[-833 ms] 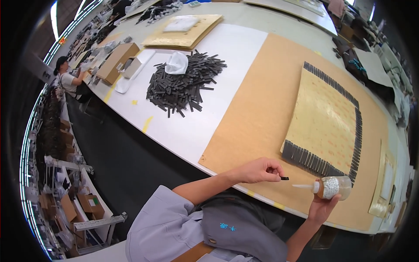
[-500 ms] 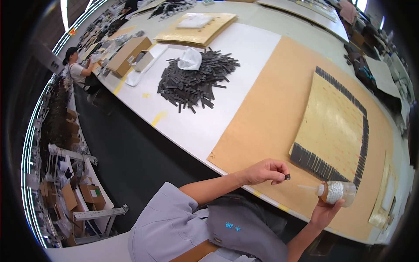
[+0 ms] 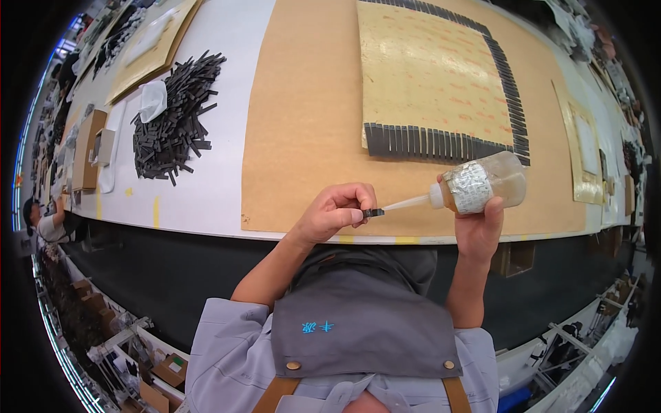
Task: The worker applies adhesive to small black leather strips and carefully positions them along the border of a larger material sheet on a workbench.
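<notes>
Glue bottle (image 3: 482,184) nozzle has closed onto the strip (image 3: 372,213) (left hand (image 3: 335,212) pinching).

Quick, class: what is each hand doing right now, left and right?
Left hand: closed, pinching a small dark strip.
Right hand: closed around a squeeze bottle, nozzle at the strip.

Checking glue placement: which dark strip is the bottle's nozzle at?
The single dark strip pinched in the left hand, not the loose pile or the glued rows; the bottle's nozzle meets its end.
</notes>
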Available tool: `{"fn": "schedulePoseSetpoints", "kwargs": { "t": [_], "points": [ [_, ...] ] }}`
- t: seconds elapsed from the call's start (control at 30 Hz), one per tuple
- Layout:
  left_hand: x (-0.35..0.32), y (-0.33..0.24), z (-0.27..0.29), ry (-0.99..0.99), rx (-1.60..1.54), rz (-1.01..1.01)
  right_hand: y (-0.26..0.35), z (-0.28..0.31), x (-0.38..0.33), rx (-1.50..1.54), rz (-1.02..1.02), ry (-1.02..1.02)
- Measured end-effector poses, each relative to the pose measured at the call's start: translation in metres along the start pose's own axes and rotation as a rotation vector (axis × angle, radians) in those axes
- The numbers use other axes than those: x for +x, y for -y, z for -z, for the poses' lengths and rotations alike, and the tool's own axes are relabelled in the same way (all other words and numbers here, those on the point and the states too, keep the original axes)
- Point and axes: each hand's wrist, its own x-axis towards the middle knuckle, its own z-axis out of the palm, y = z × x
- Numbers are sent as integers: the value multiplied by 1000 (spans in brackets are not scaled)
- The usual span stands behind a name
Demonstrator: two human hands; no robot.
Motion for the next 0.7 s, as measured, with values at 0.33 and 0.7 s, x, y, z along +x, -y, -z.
{"fn": "schedulePoseSetpoints", "kwargs": {
  "t": [0.33,0.7],
  "points": [
    [-2,1,-1,3,-4,6,3,-14,-3,73,-24,-3],
    [-1,3,0,8,-16,-27,2,-12,-3,46,-42,0]
  ]
}}
